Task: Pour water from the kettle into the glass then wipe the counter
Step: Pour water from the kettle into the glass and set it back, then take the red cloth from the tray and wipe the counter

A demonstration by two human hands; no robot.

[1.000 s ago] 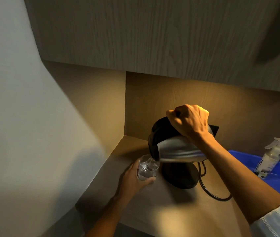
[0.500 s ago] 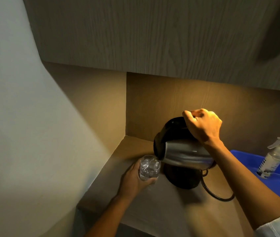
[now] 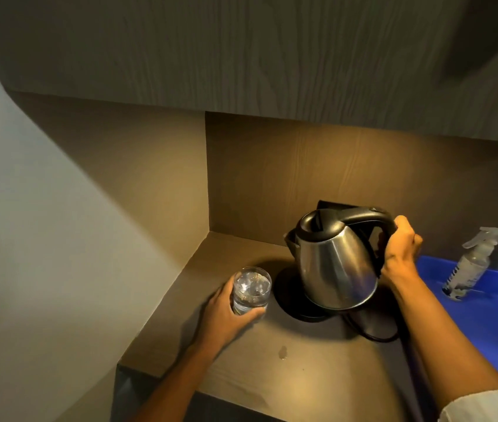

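Between the two hands, on the brown wood-grain counter [image 3: 272,388], a round black kettle base [image 3: 290,295] sits with the shiny steel kettle with black lid and handle [image 3: 337,263] on or just above it, tipped slightly; whether it is fully seated I cannot tell. The right hand [image 3: 400,251] is wrapped tight around the black handle at the kettle's right side. The left hand [image 3: 226,312] grips the clear drinking glass [image 3: 251,290], which holds water and stands just left of the base, fingers curled round its lower half. Nearer the person than the left hand, a small wet spot [image 3: 283,351] lies on the counter. A black cord [image 3: 372,333] loops on the counter beneath the right forearm. Beyond the right hand, to its right, a blue plastic tray [image 3: 485,324] holds a clear spray bottle with a pale trigger head [image 3: 470,266], standing upright and well apart from the kettle
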